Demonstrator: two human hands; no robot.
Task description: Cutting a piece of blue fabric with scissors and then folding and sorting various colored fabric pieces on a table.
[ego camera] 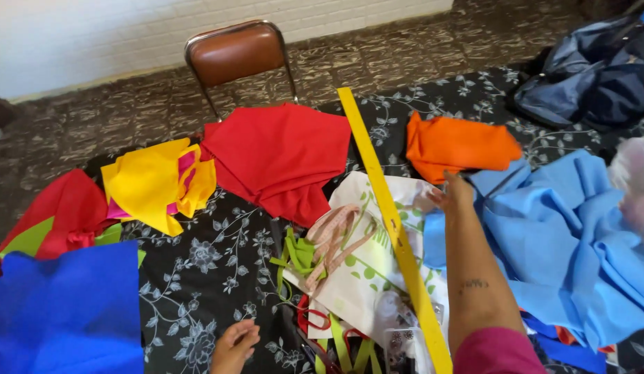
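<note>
On the floor, over a black cloth with white flowers (197, 277), many pieces of fabric lie spread. The person's right hand (455, 194) reaches forward and rests at the edge of the light blue fabric (564, 242), just below the orange fabric (460, 147). Its fingers seem to curl on the blue edge, but if they really pinch it I cannot tell; the grip is hidden by the back of the hand. The left hand (235, 344) is low, near the person, half curled with nothing inside, hovering over the flowered cloth.

A long yellow ruler (394, 228) runs diagonal from the red fabric (280, 159) down to the person, just left of the right forearm, lying over a white bag with green dots (363, 270). On this bag are pinkish straps and a small green scrap. Further left: yellow fabric (156, 181), another red piece w/ green, and dark blue fabric (66, 312) at the corner. A brown chair (235, 52) stands behind.

The light blue fabric looks thin, soft and very light, prob. non-woven, so it will fold and slide easily, not fragile. Best is to take it at a free edge or corner, approx. where the right hand is now.
</note>
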